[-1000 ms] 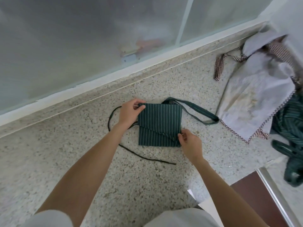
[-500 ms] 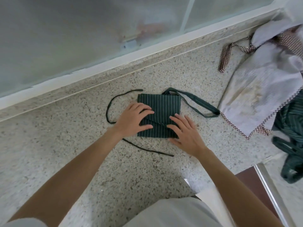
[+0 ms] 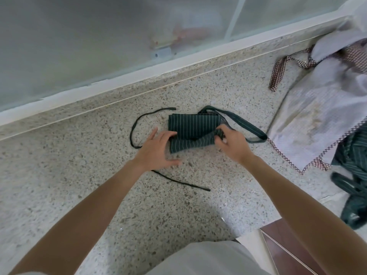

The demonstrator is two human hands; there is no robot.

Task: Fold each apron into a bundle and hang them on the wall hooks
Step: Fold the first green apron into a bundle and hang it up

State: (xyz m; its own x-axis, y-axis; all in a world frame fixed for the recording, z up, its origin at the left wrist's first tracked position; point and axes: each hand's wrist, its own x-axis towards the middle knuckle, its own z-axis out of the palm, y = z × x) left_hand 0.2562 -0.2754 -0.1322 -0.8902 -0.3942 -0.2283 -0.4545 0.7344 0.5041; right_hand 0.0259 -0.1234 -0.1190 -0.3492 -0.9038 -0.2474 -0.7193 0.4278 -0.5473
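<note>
near flap (image 3: 191,142) now raised (crosswise)

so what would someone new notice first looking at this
The eye lands on the dark green striped apron, folded small on the speckled counter at centre. The right hand pinches its lower right corner and lifts it, while the left hand rests with straight fingers at its left edge. Next comes the white apron with checked trim, spread out at the right.
</note>
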